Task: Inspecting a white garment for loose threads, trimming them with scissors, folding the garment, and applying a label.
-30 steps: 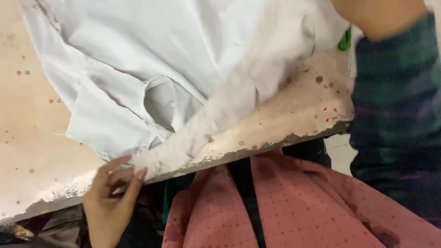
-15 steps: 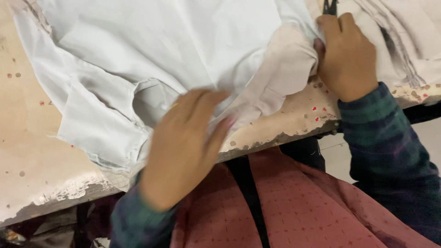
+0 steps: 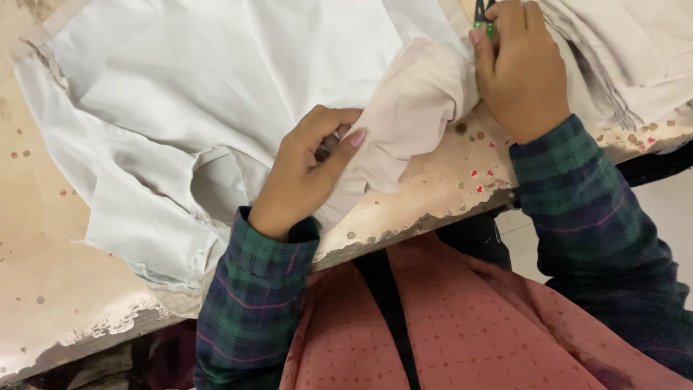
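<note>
The left hand (image 3: 307, 170) pinches a fold of the beige cloth (image 3: 404, 123) between thumb and curled fingers, and that cloth runs as a thick band up and to the right from it — straight to the right hand (image 3: 521, 68), so both hands sit at opposite ends of its long axis. The right hand is closed over the band's far end and also holds a small green-handled tool (image 3: 482, 16), only partly visible at its fingertips. The white garment (image 3: 195, 94) spreads left and above the left hand on the worn table (image 3: 43, 303) — touching the beige band.
</note>
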